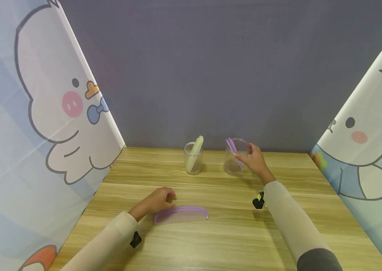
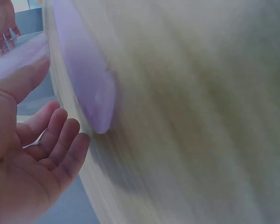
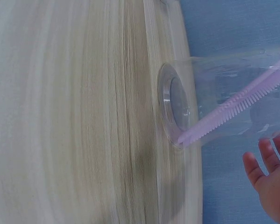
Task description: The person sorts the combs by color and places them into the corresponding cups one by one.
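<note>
A purple comb [image 1: 181, 214] lies on the wooden table, its toothed side toward the front edge. My left hand [image 1: 159, 199] is just beyond the comb's left end; in the left wrist view its thumb and loosely bent fingers stand apart with nothing between them. Farther back on the right, my right hand [image 1: 254, 160] holds a clear plastic cup [image 1: 234, 168] near its rim, thumb on one side and fingers on the other. Inside leans a purple comb [image 3: 233, 105], teeth visible in the right wrist view. The cup's base rests on the table.
Left of the held cup stands another clear cup [image 1: 193, 169] with pale yellow-green items [image 1: 196, 148] leaning in it. A grey backdrop [image 1: 191, 75] rises behind the table [image 1: 231, 241]. Cartoon-printed cloth [image 1: 72, 150] hangs along both sides.
</note>
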